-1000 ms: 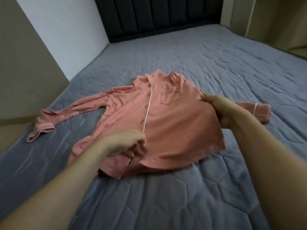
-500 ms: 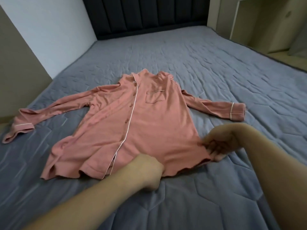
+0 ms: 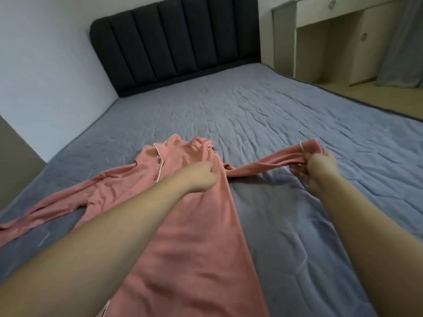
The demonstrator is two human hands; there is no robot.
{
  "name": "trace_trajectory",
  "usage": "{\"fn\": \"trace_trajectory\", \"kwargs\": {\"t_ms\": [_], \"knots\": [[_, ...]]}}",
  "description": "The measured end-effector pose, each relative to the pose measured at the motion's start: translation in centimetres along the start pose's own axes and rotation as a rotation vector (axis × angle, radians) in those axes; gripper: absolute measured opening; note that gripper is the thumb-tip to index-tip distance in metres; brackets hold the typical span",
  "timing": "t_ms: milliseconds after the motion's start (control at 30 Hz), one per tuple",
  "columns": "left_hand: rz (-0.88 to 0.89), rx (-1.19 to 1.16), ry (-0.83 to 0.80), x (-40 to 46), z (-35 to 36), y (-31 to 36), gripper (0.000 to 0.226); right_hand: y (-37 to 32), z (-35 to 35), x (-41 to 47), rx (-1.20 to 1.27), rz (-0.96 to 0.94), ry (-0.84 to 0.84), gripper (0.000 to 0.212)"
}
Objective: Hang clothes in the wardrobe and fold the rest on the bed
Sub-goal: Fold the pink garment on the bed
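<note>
A pink button-up pyjama shirt (image 3: 194,243) with white piping lies front up on the grey bed (image 3: 263,115), collar pointing to the headboard. My right hand (image 3: 320,168) grips the cuff end of its right sleeve (image 3: 274,162) and holds it lifted off the cover. My left hand (image 3: 202,177) rests on the shirt's chest near the right shoulder, fingers curled down onto the fabric; whether it pinches the cloth is hidden. The other sleeve (image 3: 57,209) stretches out flat to the left edge of the bed.
A dark padded headboard (image 3: 176,40) stands at the far end against a white wall. Beige cupboards and an open niche (image 3: 332,40) line the right side beyond the bed edge, with a grey curtain (image 3: 402,42) at far right. A beige panel (image 3: 16,152) flanks the left.
Both hands left the shirt's hem. My right hand moved up and took hold of the right sleeve's cuff, lifting it. My left hand moved up onto the chest. The camera came closer.
</note>
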State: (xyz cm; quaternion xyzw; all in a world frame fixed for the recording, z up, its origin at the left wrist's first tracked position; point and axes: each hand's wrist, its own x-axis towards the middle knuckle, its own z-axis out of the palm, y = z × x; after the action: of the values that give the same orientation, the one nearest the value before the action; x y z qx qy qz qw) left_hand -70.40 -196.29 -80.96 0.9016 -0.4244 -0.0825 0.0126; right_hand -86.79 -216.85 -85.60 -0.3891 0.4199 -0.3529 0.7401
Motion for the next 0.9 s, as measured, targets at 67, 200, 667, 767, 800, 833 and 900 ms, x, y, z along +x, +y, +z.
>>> {"fn": "trace_trajectory", "kwargs": {"t_ms": [67, 200, 667, 767, 800, 833, 900], "knots": [[0.021, 0.054, 0.137, 4.2, -1.1, 0.1, 0.018, -3.6, -0.3, 2.1, 0.229, -0.217, 0.106, 0.035], [-0.049, 0.068, 0.205, 11.9, -1.0, 0.4, 0.031, -6.2, -2.5, 5.8, 0.477, -0.302, 0.323, 0.042], [-0.047, 0.102, 0.244, 26.0, 4.7, -1.7, 0.019, -2.7, -6.7, 14.2, 0.642, 0.07, 0.093, 0.018], [-0.082, 0.096, 0.577, 26.2, 5.0, -0.5, 0.031, -2.9, -8.2, 14.4, 0.794, -0.055, 0.085, 0.03], [-0.122, 0.137, 0.589, 26.0, 5.7, 0.3, 0.038, -3.1, -8.5, 14.4, 0.794, -0.089, 0.056, 0.03], [-0.151, 0.12, 0.545, 25.6, 6.6, 1.6, 0.046, -3.3, -8.8, 14.3, 0.809, -0.114, 0.009, 0.03], [-0.16, -0.003, 0.354, 24.6, 9.1, 5.5, 0.055, -3.7, -9.0, 14.1, 0.76, -0.147, 0.033, 0.03]]}}
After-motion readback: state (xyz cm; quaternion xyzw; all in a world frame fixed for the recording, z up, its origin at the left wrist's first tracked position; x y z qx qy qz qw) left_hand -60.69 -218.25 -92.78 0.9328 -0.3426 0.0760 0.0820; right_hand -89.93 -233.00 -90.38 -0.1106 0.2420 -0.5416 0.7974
